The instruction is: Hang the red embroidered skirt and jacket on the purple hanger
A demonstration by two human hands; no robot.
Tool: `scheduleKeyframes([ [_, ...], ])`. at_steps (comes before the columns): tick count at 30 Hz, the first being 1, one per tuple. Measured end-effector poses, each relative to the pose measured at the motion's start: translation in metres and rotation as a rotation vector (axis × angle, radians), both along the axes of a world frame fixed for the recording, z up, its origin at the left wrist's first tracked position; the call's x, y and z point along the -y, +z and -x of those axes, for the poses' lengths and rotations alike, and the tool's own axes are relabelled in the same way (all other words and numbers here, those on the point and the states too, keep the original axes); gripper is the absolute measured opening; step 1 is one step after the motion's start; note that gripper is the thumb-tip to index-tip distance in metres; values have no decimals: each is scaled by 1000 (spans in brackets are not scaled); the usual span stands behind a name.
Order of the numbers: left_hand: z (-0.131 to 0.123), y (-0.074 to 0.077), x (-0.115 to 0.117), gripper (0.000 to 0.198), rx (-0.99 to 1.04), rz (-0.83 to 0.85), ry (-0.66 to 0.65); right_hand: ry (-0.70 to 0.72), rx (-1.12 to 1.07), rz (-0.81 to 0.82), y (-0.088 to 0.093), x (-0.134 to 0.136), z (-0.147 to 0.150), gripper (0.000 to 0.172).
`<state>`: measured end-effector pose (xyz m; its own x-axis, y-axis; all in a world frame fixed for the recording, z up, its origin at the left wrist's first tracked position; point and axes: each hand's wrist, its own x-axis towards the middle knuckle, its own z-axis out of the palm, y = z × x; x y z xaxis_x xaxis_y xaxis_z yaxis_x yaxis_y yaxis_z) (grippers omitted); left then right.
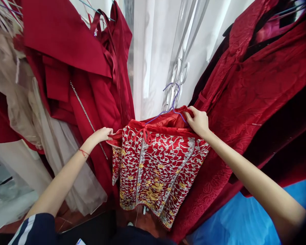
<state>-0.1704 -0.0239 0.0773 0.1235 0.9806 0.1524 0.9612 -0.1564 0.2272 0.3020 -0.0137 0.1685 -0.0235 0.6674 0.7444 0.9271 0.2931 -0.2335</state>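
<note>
Red gowns (267,78) fill both sides, cut off by my view's edges, with white panels (153,51) behind. From here I hold the embroidered red skirt (156,170) between two hands: left hand (102,134) grasping its waistband's left end, probably pinching, as the fingertips are partly hidden; right hand (199,122) gripping the right end, against the purple hanger (173,107).
</note>
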Motion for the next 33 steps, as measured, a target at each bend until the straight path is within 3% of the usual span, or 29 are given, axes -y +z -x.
scheduleKeyframes([
  [2, -2, -7, -3, 16, -25, -77, 128, 11, 8, -3, 0, -2, 7, 25],
  [7, -19, -38, -16, 40, 19, -101, 405, 66, -52, -14, -3, -4, 14, 26],
  [11, -42, -72, -24, 32, 103, 0, 441, 98, -86, -37, -5, -1, 16, 24],
  [14, -51, -81, -23, 28, 137, -40, 438, 99, -100, -28, -5, 3, 14, 23],
  [16, -50, -74, -18, 36, 144, -114, 471, 100, -124, -30, -4, 4, 10, 24],
  [19, -43, -48, -6, 47, 137, -243, 524, 79, -191, -79, -2, 1, 2, 27],
  [22, -34, -19, 7, 45, 63, -446, 537, 23, -239, -118, 3, -5, -7, 28],
  [25, -24, 0, 16, 46, -67, -582, 505, -69, -210, -106, 8, -11, -14, 27],
  [27, -13, 4, 20, 49, -136, -609, 409, -140, -161, -78, 11, -12, -18, 25],
  [31, 16, 2, 30, 58, -169, -593, 23, -223, -26, -43, 10, -12, -23, 20],
  [33, 28, 3, 39, 60, -157, -588, -109, -210, 11, -36, 9, -11, -23, 18],
])
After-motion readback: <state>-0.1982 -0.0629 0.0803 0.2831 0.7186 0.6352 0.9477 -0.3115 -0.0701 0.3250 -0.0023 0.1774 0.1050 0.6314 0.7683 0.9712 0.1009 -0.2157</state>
